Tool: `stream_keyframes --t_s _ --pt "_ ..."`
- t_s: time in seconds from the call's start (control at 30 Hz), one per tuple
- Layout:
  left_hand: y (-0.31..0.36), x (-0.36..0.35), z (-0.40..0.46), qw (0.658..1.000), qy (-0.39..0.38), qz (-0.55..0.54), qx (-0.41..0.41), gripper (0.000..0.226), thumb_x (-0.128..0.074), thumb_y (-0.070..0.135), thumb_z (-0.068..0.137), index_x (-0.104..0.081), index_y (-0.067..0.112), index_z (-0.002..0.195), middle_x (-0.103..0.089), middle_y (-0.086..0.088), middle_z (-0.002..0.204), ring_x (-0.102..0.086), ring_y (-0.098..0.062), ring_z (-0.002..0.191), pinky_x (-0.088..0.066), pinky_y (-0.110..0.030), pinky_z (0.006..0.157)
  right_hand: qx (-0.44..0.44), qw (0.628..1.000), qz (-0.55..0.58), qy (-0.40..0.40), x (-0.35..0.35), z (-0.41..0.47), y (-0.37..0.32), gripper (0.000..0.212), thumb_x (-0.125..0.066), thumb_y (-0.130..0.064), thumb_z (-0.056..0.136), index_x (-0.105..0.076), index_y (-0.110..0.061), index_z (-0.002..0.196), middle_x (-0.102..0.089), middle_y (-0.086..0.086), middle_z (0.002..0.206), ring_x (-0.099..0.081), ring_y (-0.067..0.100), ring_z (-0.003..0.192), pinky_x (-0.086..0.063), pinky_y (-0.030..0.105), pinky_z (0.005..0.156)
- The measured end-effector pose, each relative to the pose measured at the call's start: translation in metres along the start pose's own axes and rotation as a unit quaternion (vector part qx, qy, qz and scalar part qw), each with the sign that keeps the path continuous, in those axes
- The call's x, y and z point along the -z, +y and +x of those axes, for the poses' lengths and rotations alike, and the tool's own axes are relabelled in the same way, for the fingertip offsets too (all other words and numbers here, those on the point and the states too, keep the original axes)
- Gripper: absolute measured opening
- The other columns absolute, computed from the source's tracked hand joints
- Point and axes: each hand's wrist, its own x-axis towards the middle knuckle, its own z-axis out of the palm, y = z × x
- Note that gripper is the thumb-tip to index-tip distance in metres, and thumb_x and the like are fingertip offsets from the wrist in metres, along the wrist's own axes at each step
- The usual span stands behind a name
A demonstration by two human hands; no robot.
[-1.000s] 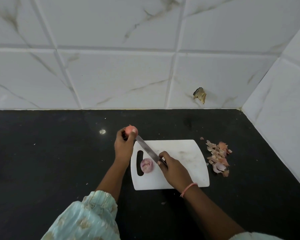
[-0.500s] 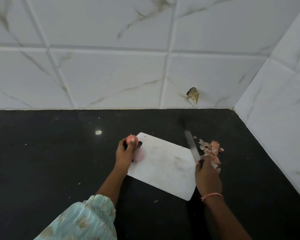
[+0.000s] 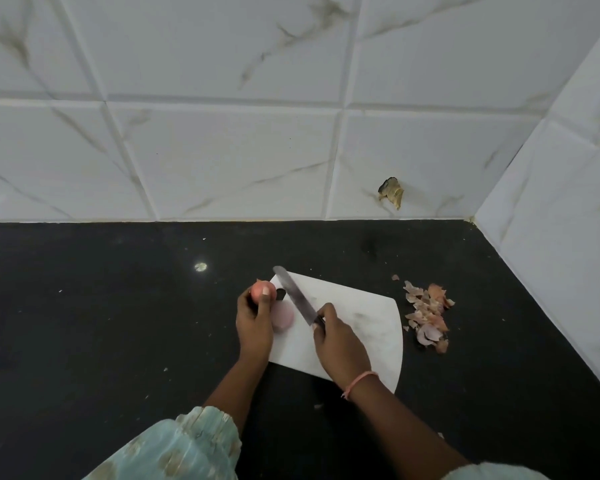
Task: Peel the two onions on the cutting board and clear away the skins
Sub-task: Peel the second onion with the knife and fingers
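Note:
My left hand (image 3: 255,322) grips a pinkish onion (image 3: 261,291) at the left edge of the white cutting board (image 3: 364,327), which lies askew on the black counter. A second, pale peeled onion (image 3: 283,317) sits on the board right beside that hand. My right hand (image 3: 340,342) holds a knife (image 3: 295,294) by its handle over the board, the blade pointing up and left toward the held onion. A pile of onion skins (image 3: 428,315) lies on the counter just right of the board.
The black counter (image 3: 118,323) carries small crumbs and a bright light spot (image 3: 200,266). White tiled walls close the back and the right side, meeting in a corner. A chipped hole (image 3: 391,195) marks the back wall.
My right hand has come back from the skin pile on the right to the middle of the board, swinging the knife blade toward the onion. The left hand has hardly moved.

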Motion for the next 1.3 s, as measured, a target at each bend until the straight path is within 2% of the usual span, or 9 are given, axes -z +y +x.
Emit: stream_keyframes --t_s 0.27,0.4,0.53,0.7,0.83,0.93,1.07,1.2,1.3 --pt "-0.005 -0.005 -0.001 1.0 0.013 -0.004 0.01 0.041 -0.057 0.049 0.094 -0.053 0.028 0.129 -0.066 0.005 0.119 -0.064 -0.012 0.108 -0.053 -0.032 0.09 -0.117 0.989 -0.013 0.091 0.024 -0.012 0.051 0.007 -0.043 -0.022 0.1 -0.037 -0.025 0.097 -0.06 -0.004 0.082 -0.056 0.009 0.067 -0.04 0.022 0.052" --pt "-0.008 -0.007 -0.008 0.999 0.034 -0.011 0.021 0.047 -0.057 0.052 0.092 -0.051 0.03 0.133 -0.062 0.007 0.122 -0.063 -0.013 0.11 -0.053 -0.039 0.097 -0.194 0.968 0.015 0.158 0.044 -0.027 0.08 0.019 -0.045 -0.017 0.099 -0.041 -0.018 0.117 -0.061 -0.002 0.079 -0.058 0.011 0.063 -0.042 0.027 0.053" --pt "-0.004 -0.009 -0.021 0.997 0.07 -0.026 0.009 0.042 -0.056 0.037 0.098 -0.049 0.022 0.136 -0.056 0.006 0.127 -0.055 -0.013 0.113 -0.045 -0.029 0.093 -0.202 0.946 0.05 0.248 0.053 -0.036 0.083 0.037 -0.049 -0.008 0.096 -0.04 -0.013 0.131 -0.059 0.013 0.114 -0.065 0.033 0.089 -0.048 0.035 0.069" --pt "-0.001 -0.008 -0.029 0.996 0.08 -0.037 0.013 0.046 -0.058 0.034 0.098 -0.046 0.02 0.14 -0.05 0.005 0.128 -0.05 -0.013 0.116 -0.042 -0.028 0.095 -0.191 0.95 0.071 0.235 0.056 -0.036 0.075 0.029 -0.05 -0.007 0.096 -0.045 -0.009 0.124 -0.058 0.016 0.113 -0.062 0.036 0.097 -0.042 0.032 0.073" --pt "0.0 -0.002 -0.026 0.996 0.064 -0.069 -0.003 0.041 -0.068 0.027 0.092 -0.051 0.033 0.128 -0.054 0.007 0.127 -0.057 -0.019 0.118 -0.05 -0.033 0.096 -0.181 0.952 0.1 0.225 0.056 -0.037 0.071 0.028 -0.05 -0.01 0.097 -0.047 -0.009 0.124 -0.059 0.012 0.111 -0.06 0.032 0.101 -0.049 0.039 0.079" --pt "0.018 0.0 -0.023 0.995 0.014 -0.06 -0.08 0.053 -0.076 0.009 0.084 -0.055 0.033 0.126 -0.056 0.01 0.129 -0.057 -0.013 0.119 -0.054 -0.033 0.094 -0.158 0.942 0.164 0.245 0.058 -0.035 0.069 0.024 -0.053 -0.014 0.097 -0.05 -0.008 0.119 -0.054 -0.001 0.099 -0.056 0.023 0.093 -0.045 0.034 0.075" --pt "0.048 -0.027 -0.023 0.97 -0.146 -0.023 -0.193 0.061 -0.08 0.0 0.077 -0.056 0.023 0.128 -0.059 0.008 0.127 -0.061 -0.008 0.113 -0.053 -0.021 0.093 -0.213 0.924 0.257 0.189 0.051 -0.032 0.07 0.024 -0.055 -0.027 0.096 -0.057 -0.014 0.116 -0.061 -0.001 0.099 -0.059 0.019 0.091 -0.047 0.033 0.076" --pt "0.035 -0.074 -0.028 0.948 -0.254 0.063 -0.18 0.055 -0.078 0.009 0.081 -0.055 0.027 0.128 -0.058 0.011 0.126 -0.059 -0.009 0.114 -0.052 -0.013 0.089 -0.263 0.866 0.4 0.143 0.04 -0.029 0.063 0.009 -0.051 -0.032 0.098 -0.055 -0.027 0.105 -0.052 0.004 0.07 -0.046 0.014 0.053 -0.039 0.027 0.044" --pt "0.008 -0.093 -0.025 0.941 -0.272 0.126 -0.158 0.039 -0.068 0.021 0.091 -0.053 0.029 0.126 -0.058 0.01 0.126 -0.056 -0.01 0.112 -0.049 -0.011 0.089 -0.263 0.864 0.406 0.142 0.033 -0.025 0.062 0.012 -0.049 -0.031 0.099 -0.055 -0.023 0.107 -0.051 0.006 0.068 -0.043 0.013 0.049 -0.035 0.025 0.04"
